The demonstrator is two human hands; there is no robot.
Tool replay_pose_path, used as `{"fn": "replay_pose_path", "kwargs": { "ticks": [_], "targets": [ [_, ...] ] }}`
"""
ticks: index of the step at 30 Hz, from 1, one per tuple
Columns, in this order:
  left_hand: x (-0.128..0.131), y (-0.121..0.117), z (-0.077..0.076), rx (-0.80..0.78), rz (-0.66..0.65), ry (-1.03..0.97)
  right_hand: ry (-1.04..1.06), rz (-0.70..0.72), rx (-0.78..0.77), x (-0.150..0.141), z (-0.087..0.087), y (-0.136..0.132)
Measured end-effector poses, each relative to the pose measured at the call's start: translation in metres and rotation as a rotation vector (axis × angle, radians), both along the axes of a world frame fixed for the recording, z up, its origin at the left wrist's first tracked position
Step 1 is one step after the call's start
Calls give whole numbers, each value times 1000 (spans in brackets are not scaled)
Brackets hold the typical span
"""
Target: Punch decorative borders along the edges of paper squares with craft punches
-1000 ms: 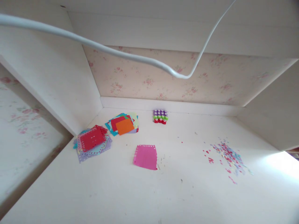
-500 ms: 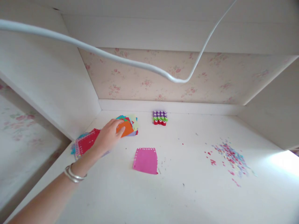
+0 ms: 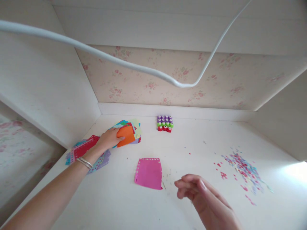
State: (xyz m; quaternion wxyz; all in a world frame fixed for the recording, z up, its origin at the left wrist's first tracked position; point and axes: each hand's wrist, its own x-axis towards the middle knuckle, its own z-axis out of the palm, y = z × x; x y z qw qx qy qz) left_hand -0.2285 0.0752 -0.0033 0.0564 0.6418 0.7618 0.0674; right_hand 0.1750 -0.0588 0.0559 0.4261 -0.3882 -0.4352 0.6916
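My left hand [image 3: 110, 138] grips the orange paper sheet [image 3: 126, 135] by its left edge, thumb on top, over a stack of coloured paper [image 3: 137, 125]. A pile of paper with punched edges [image 3: 90, 145] lies partly hidden under my left wrist. My right hand [image 3: 199, 191] hovers over the table at the lower right, fingers loosely curled and thumb apart, with nothing in it. To its left lies a pink paper sheet [image 3: 148, 174], with punched holes along its top and left edges.
Several small purple, green and red paper punches [image 3: 165, 124] stand in rows near the back. Punched-out paper bits [image 3: 243, 169] are scattered at the right of the white table [image 3: 115, 201]. A white cable [image 3: 134, 66] hangs across the upper view.
My left hand has come in from the lower left and taken hold of the orange sheet, shifting it slightly towards me. My right hand has newly appeared at the lower right.
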Motion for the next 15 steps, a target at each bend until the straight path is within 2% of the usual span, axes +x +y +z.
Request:
{"fn": "replay_pose_path", "kwargs": {
  "ticks": [5, 10, 15],
  "targets": [
    [7, -5, 0, 22, -33, -40, -13, 3, -66, -8, -20, 14],
    [5, -6, 1, 1, -3, -102, -21, -5, -107, -6, -40, 21],
    [7, -9, -1, 46, 25, -116, -67, -7, -128, -4, -47, 23]
  ]
}}
